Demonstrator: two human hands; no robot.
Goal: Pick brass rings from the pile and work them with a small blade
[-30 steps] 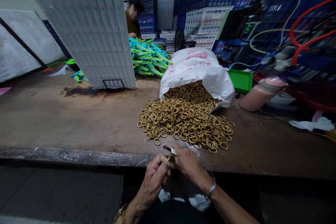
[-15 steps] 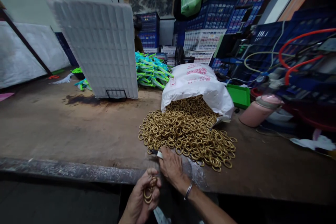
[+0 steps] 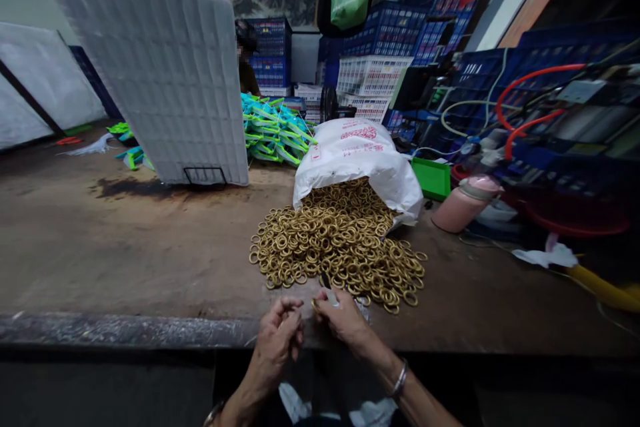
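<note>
A heap of brass rings (image 3: 336, 245) spills onto the brown worktable (image 3: 125, 247) from a white sack (image 3: 357, 153) lying on its side. My left hand (image 3: 277, 338) is at the table's front edge, fingers curled closed; earlier it held several rings, but what is in it now is hidden. My right hand (image 3: 340, 317) is just beside it, pinched on a small tool with a white handle and dark blade (image 3: 327, 288) and a ring at its fingertips. Both hands sit just in front of the heap.
A white grid panel (image 3: 160, 73) stands upright at the back left, with teal and green items (image 3: 270, 130) stacked behind it. Another person (image 3: 245, 60) is beyond that. A green tray (image 3: 433, 177), a pink flask (image 3: 463, 203), hoses and stacked blue crates fill the right.
My right hand reached to the heap's edge, then drew back toward my left hand with a ring. My left hand showed several rings half a second ago and is now curled over.
</note>
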